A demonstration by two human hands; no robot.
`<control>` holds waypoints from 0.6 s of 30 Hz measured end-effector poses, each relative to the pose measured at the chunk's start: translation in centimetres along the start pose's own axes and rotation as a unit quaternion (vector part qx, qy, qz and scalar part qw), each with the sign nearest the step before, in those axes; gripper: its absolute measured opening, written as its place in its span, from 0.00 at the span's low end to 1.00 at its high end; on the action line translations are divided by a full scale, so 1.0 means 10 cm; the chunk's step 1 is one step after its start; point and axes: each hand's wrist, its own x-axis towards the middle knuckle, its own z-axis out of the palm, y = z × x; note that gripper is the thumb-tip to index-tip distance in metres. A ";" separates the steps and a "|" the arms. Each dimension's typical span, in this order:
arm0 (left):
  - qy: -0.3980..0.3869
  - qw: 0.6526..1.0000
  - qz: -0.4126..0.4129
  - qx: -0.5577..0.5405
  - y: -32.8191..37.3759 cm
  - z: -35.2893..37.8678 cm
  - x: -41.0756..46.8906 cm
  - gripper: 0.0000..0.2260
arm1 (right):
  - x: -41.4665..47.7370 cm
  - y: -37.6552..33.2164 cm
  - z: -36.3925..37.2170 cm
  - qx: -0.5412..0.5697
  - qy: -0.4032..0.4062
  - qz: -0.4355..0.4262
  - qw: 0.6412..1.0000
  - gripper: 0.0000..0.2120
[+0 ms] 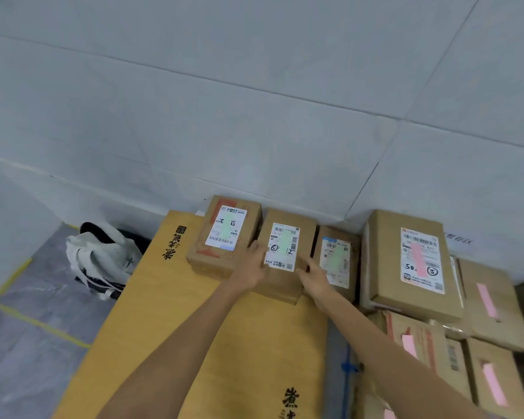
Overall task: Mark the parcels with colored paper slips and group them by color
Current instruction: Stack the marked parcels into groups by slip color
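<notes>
Three small cardboard parcels with green slips on their labels stand in a row against the wall: the left parcel [223, 234], the middle parcel [285, 252] and the right parcel [336, 260]. My left hand [250, 269] grips the middle parcel's left side. My right hand [313, 279] grips its right side, between it and the right parcel. To the right lies a group of parcels with pink slips, the biggest [412, 264] on top of the others.
The green-slip parcels sit on a large flat yellow carton [194, 343] with black characters. A white and black bag [100, 258] lies on the floor at the left. The tiled wall [254, 116] stands right behind the row. More pink-slip boxes [493, 382] fill the lower right.
</notes>
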 end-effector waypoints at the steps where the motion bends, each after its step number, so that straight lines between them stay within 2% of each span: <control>1: -0.002 1.000 0.000 -0.001 -0.01 0.06 0.03 0.20 | 0.02 0.01 0.04 0.001 0.001 -0.005 1.000 0.22; 4: 0.022 0.995 -0.039 -0.089 -0.05 0.16 0.06 0.23 | 0.01 0.01 0.11 0.038 0.027 -0.002 0.999 0.23; 8: 0.109 0.979 -0.052 -0.167 0.04 0.03 -0.12 0.15 | -0.09 -0.03 -0.03 0.115 0.056 -0.018 0.992 0.21; 13: 0.247 0.931 -0.035 -0.266 0.50 -0.26 -0.56 0.11 | -0.47 -0.28 -0.30 0.151 0.058 -0.150 0.975 0.17; 18: 0.342 0.889 0.044 -0.301 1.32 -0.55 -1.15 0.14 | -1.20 -0.41 -0.92 0.140 0.063 -0.301 0.941 0.19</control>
